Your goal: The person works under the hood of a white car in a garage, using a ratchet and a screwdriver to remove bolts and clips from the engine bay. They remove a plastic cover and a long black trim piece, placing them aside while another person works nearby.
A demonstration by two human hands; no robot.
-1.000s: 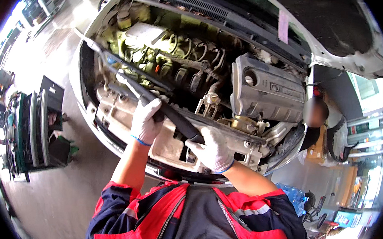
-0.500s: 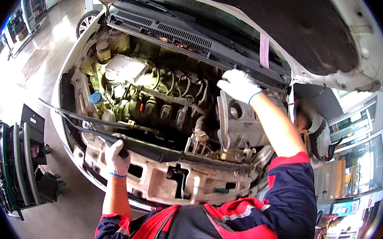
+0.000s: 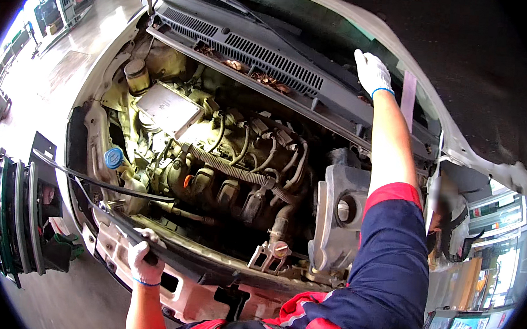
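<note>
My gloved left hand [image 3: 146, 255] grips a long black wiper arm [image 3: 124, 230] low across the front edge of the engine bay, with a thin blade [image 3: 121, 190] stretching up to the left. My gloved right hand [image 3: 371, 71] reaches out over the windshield [image 3: 339, 38], above the black cowl grille [image 3: 276, 64], its fingers loosely extended with nothing visible in them. Between my hands lie the engine [image 3: 215, 155] with its hoses, a blue reservoir cap [image 3: 114, 158] and, at the right, a grey plastic engine cover [image 3: 327, 212], partly behind my right sleeve.
The raised hood [image 3: 471, 75] overhangs the upper right. A dark wheeled cart [image 3: 27, 221] stands at the left beside the car. Behind my right arm another person [image 3: 437, 204] is partly visible, blurred. Glass doors and cardboard are at the far right.
My right hand let go of the wiper arm and moved up and away toward the windshield. My left hand kept hold, shifting lower and left. The view swung toward the cowl.
</note>
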